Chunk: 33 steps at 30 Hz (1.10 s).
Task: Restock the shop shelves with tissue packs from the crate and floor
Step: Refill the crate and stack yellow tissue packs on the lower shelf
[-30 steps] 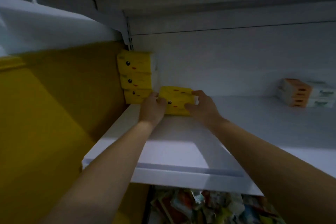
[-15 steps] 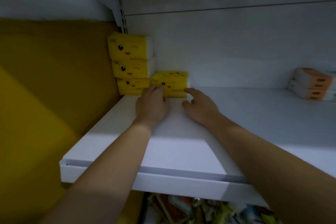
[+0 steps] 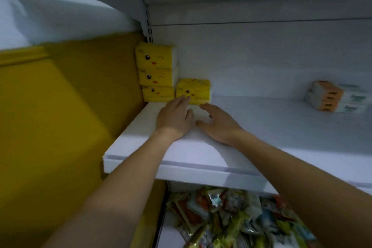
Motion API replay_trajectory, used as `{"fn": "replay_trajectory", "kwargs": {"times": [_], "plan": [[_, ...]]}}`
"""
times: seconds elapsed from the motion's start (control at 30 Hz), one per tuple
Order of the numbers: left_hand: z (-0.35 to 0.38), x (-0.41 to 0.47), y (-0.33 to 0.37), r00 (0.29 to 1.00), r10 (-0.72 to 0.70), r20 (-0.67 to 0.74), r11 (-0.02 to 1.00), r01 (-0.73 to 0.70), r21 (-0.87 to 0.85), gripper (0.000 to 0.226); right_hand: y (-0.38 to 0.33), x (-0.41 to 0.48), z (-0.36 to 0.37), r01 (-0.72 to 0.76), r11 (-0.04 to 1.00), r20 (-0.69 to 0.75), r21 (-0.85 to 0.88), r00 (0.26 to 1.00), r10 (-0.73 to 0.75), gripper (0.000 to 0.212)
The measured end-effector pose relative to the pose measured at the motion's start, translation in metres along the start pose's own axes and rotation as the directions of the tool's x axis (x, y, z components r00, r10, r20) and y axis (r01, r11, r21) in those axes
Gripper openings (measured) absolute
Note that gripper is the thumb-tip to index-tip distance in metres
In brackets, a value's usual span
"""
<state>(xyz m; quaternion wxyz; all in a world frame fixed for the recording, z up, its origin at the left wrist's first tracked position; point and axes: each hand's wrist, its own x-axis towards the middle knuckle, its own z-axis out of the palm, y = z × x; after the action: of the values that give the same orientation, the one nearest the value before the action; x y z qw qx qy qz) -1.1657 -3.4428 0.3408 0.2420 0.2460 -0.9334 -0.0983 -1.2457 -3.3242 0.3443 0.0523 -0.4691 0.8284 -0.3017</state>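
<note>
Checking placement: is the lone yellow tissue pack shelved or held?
Set down: the yellow face-printed tissue pack sits flat on the white shelf; left hand merely touches it.

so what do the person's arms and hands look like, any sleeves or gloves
The left hand and right hand are bare: no gloves, rings or watch that I can see. The forearms are bare too, with no sleeve in view down to the frame edge. The picture is dim, so small marks could be missed.

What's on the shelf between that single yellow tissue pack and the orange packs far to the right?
Nothing: in the head view, only bare white shelf runs from the single yellow pack to the orange packs.
</note>
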Motion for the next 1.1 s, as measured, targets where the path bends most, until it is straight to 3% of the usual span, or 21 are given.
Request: {"fn": "replay_trajectory", "kwargs": {"times": [0.2, 0.37, 0.6, 0.77, 0.97, 1.1], "plan": [[-0.05, -0.12, -0.008, 0.999, -0.042, -0.026, 0.999, 0.042, -0.012, 0.048, -0.05, -0.114, -0.001, 0.205, 0.976, -0.024, -0.07, 0.978, -0.207, 0.056], [-0.042, -0.237, -0.005, 0.996, -0.088, 0.003, 0.992, 0.088, -0.092, 0.048, -0.057, -0.216, 0.026, 0.23, 0.97, 0.02, -0.072, 0.973, -0.229, 0.056], [0.037, -0.389, 0.013, 0.939, -0.104, 0.327, 0.962, 0.178, -0.206, 0.05, 0.003, -0.358, 0.137, -0.073, 0.995, 0.208, 0.075, 0.977, 0.056, 0.056], [0.099, -0.451, 0.012, 0.819, -0.128, 0.559, 0.948, 0.266, -0.173, 0.052, 0.05, -0.419, 0.196, -0.264, 0.958, 0.346, 0.111, 0.914, 0.212, 0.054], [0.187, -0.502, 0.015, 0.69, -0.168, 0.704, 0.906, 0.389, -0.165, 0.05, 0.111, -0.471, 0.258, -0.53, 0.841, 0.408, 0.111, 0.796, 0.447, 0.054], [0.244, -0.528, 0.022, 0.531, -0.165, 0.831, 0.88, 0.46, -0.119, 0.053, 0.146, -0.497, 0.294, -0.695, 0.713, 0.457, 0.091, 0.665, 0.59, 0.055]]}}
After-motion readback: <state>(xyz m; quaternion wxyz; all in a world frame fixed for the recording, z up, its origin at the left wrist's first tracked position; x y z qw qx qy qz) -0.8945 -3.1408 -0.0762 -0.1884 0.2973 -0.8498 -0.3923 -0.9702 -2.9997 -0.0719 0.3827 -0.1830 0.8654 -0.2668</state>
